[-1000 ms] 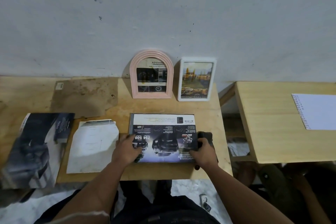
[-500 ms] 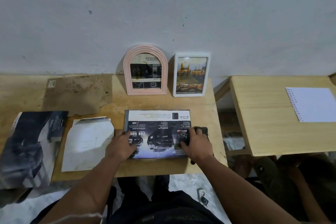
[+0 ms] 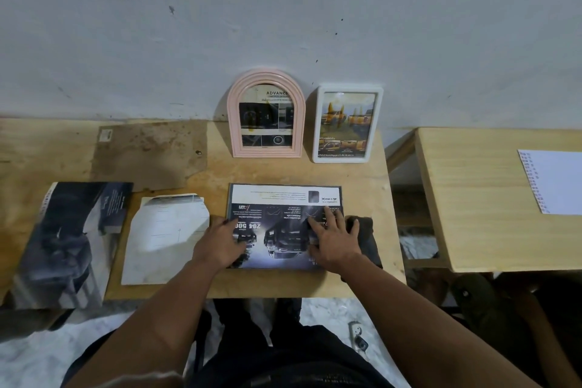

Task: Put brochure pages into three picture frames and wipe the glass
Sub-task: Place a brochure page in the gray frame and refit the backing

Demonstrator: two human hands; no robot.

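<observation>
A large frame (image 3: 285,195) holding a dark truck brochure page lies flat on the table (image 3: 362,280), its print upside down to me. My left hand (image 3: 222,244) presses on its left edge with bent fingers. My right hand (image 3: 333,239) lies flat on its right part with the fingers spread. A dark cloth (image 3: 367,238) sits against that hand's outer edge, partly under it. A pink arched frame (image 3: 266,118) and a white frame (image 3: 346,124), each with a page inside, stand against the wall.
A loose white page (image 3: 163,239) lies left of the flat frame, and a dark brochure (image 3: 72,242) lies further left. A brown backing board (image 3: 148,154) sits behind them. A second table (image 3: 472,198) with a white spiral pad (image 3: 554,181) stands to the right, across a gap.
My right hand has slid left and forward off the cloth onto the glass, and its fingers have spread. My left hand has stayed at the frame's left edge.
</observation>
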